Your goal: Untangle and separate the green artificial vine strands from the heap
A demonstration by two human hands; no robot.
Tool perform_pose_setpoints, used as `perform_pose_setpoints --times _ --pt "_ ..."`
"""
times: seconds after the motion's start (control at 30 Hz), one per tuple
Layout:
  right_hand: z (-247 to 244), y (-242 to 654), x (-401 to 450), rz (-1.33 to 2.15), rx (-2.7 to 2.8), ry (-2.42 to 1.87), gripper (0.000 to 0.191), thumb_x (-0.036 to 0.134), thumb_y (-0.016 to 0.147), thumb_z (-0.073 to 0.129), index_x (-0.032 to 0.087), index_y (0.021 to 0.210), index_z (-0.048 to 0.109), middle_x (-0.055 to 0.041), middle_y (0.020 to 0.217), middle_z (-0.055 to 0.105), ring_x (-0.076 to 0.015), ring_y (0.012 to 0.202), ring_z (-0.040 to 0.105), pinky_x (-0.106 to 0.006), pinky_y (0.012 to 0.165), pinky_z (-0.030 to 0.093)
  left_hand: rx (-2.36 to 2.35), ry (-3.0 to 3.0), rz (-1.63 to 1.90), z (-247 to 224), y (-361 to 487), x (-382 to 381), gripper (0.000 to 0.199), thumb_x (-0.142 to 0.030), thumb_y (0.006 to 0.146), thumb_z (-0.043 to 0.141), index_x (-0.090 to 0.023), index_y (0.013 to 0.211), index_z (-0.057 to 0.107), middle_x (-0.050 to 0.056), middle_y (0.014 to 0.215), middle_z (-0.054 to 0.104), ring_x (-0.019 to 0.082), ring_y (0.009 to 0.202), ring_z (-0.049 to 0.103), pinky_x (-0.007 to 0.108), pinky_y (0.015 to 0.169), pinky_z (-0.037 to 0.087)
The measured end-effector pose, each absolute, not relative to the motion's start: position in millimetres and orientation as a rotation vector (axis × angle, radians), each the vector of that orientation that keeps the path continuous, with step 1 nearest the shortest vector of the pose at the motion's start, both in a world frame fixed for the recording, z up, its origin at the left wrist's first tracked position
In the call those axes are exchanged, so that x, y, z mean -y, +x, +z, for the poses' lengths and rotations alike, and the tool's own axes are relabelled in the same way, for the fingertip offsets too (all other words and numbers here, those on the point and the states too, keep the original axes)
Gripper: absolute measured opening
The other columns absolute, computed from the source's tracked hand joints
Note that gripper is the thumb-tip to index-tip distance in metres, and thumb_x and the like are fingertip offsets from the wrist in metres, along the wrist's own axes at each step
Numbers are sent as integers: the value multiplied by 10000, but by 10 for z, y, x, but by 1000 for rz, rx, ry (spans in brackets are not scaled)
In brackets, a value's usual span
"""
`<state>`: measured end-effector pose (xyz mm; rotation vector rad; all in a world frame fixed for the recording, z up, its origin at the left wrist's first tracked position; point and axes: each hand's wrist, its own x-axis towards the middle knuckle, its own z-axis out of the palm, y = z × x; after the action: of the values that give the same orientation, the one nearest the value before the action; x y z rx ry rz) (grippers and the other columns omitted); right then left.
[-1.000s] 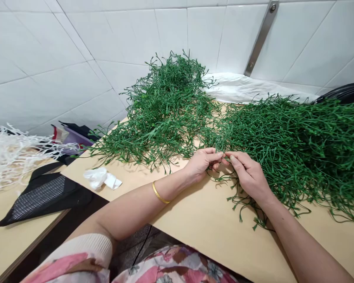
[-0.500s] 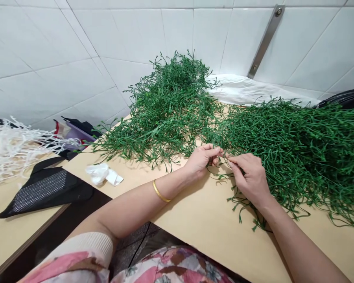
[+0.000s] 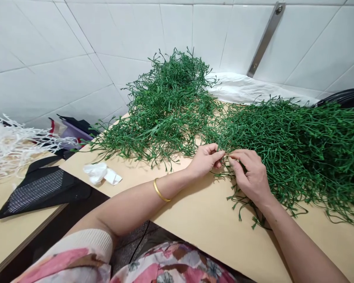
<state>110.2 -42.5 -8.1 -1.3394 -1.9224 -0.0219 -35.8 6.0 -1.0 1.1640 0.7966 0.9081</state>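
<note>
My left hand (image 3: 208,159) and my right hand (image 3: 249,173) meet fingertip to fingertip at the front edge of a green heap. Both pinch a thin green plastic stem (image 3: 221,174), most of it hidden by the fingers. A large pile of green plastic stems (image 3: 283,145) with small forked tips spreads behind and right of my right hand. Another pile of green stems (image 3: 165,114) rises beyond my left hand, toward the wall. A few loose stems hang out below my right hand on the tabletop.
The tan table (image 3: 188,220) carries a crumpled white tissue (image 3: 102,174) at left. On a second table lie white strands (image 3: 14,149) and a black mesh pouch (image 3: 38,190). A white sheet (image 3: 238,86) runs along the tiled wall, below a metal bracket (image 3: 266,39).
My left hand has shifted slightly right, and the fingertips of both hands are closer together. The view has moved a little. The piles look the same.
</note>
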Motion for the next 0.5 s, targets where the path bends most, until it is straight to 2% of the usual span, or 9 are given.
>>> perform_pose_setpoints --times 0.13,0.27,0.37,0.5 --pt "-83 1086 420 146 1932 -1317 202 285 795 543 185 969 567 -81 969 619 -215 931 536 -364 806 419 -730 1150 842 -48 -361 -63 229 -223 759 566 -143 590 434 -28 451 508 50 407 468 159 444 357" --pt "-70 1101 409 421 1869 -1395 134 284 812 514 191 876 586 -46 844 624 -179 815 556 -320 748 432 -709 1169 772 -47 -371 -52 218 -250 762 569 -147 613 447 -11 466 549 66 415 503 176 462 394" --pt "-55 1132 398 612 1790 -1415 156 291 809 515 184 874 609 -41 855 635 -163 796 568 -297 729 441 -709 1225 776 -37 -370 -39 224 -228 782 542 -142 600 443 -15 446 541 52 391 477 168 457 389" --pt "-47 1142 400 540 1822 -1436 153 272 809 510 187 867 622 -37 827 637 -163 784 557 -303 733 435 -724 1247 796 -38 -361 -34 229 -212 784 536 -143 595 426 -23 435 535 46 384 472 155 447 384"
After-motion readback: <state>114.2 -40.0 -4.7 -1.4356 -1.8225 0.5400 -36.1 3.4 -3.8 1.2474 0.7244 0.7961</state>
